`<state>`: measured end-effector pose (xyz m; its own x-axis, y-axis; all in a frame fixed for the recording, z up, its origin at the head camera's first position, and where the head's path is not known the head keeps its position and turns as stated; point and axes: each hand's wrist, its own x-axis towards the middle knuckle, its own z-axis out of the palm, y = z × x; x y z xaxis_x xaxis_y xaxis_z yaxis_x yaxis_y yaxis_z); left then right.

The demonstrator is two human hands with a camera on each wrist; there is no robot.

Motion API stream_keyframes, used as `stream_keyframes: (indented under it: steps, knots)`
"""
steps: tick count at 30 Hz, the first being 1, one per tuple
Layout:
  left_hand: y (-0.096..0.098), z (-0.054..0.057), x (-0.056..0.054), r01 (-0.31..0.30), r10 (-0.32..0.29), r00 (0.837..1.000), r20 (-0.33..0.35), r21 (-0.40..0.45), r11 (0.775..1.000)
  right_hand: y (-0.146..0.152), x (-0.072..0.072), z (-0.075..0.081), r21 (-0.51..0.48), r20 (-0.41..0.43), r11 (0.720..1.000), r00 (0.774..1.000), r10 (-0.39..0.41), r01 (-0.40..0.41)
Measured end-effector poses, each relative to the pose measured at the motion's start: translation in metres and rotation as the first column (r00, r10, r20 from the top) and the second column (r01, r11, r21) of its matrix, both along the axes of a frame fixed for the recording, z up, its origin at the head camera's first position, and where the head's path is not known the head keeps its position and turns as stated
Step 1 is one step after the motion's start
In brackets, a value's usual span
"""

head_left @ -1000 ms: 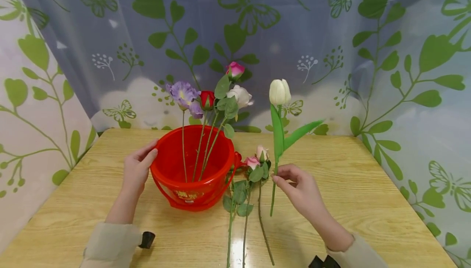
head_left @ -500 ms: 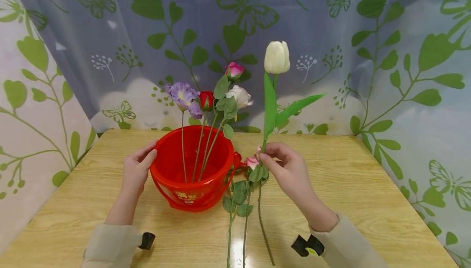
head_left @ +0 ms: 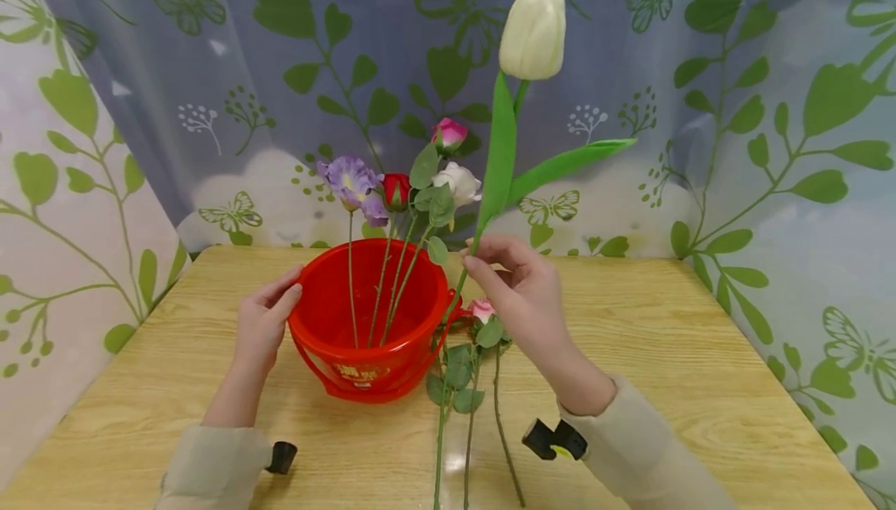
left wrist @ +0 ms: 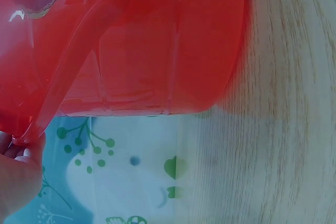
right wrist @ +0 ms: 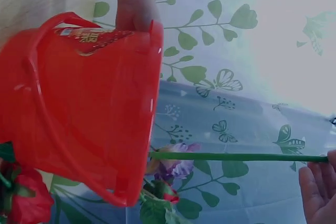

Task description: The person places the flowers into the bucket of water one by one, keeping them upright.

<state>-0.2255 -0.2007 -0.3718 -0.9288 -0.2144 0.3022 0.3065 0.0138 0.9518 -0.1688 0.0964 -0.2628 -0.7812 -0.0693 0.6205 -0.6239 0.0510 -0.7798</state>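
My left hand [head_left: 259,323] grips the left rim of a red plastic bucket [head_left: 392,379], which stands on the table. Inside it stand a purple flower [head_left: 352,183], a red rose [head_left: 396,191], a white rose [head_left: 458,183] and a pink rose [head_left: 449,135]. With thumb and fingers, my right hand [head_left: 525,292] pinches the stem of a white tulip [head_left: 533,36]. The tulip leans, bloom up, and its lower stem [right wrist: 236,157] reaches the bucket's right rim. Whether the stem's end is inside the bucket I cannot tell.
Right of the bucket, several flowers lie on the wooden table [head_left: 665,385], among them a light pink rose [head_left: 481,309] and a red rose [right wrist: 31,200]. Their stems point toward the front edge. A printed curtain [head_left: 602,43] hangs behind the table.
My right hand has lifted the tulip and carried it left, tilting its stem toward the bucket. The left hand and the bucket have stayed in place.
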Motion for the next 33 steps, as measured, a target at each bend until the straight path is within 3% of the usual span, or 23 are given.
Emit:
stream_keyframes:
  steps: [5,11,21,31,33]
  knots:
    - [-0.001,-0.001,-0.002,0.003,-0.003,1.000,-0.006,0.004,1.000,-0.011,-0.005,0.003,-0.060,-0.064,0.997,0.997,0.037,-0.040]
    - [-0.001,-0.001,-0.002,0.002,-0.002,1.000,-0.002,-0.006,1.000,-0.022,-0.016,-0.005,-0.094,-0.056,0.993,0.996,0.067,-0.072]
    - [-0.001,0.001,0.000,0.001,-0.001,1.000,-0.002,-0.007,1.000,-0.033,-0.032,-0.036,0.060,0.098,0.998,0.995,0.021,-0.027]
    - [-0.002,-0.001,-0.001,-0.010,0.011,1.000,0.018,-0.026,1.000,-0.044,-0.037,-0.052,0.239,0.108,0.970,0.991,-0.072,0.045]
    - [-0.002,-0.001,0.000,-0.010,0.011,1.000,0.017,-0.031,0.999,-0.046,-0.044,-0.062,0.269,0.093,0.962,0.993,-0.078,0.050]
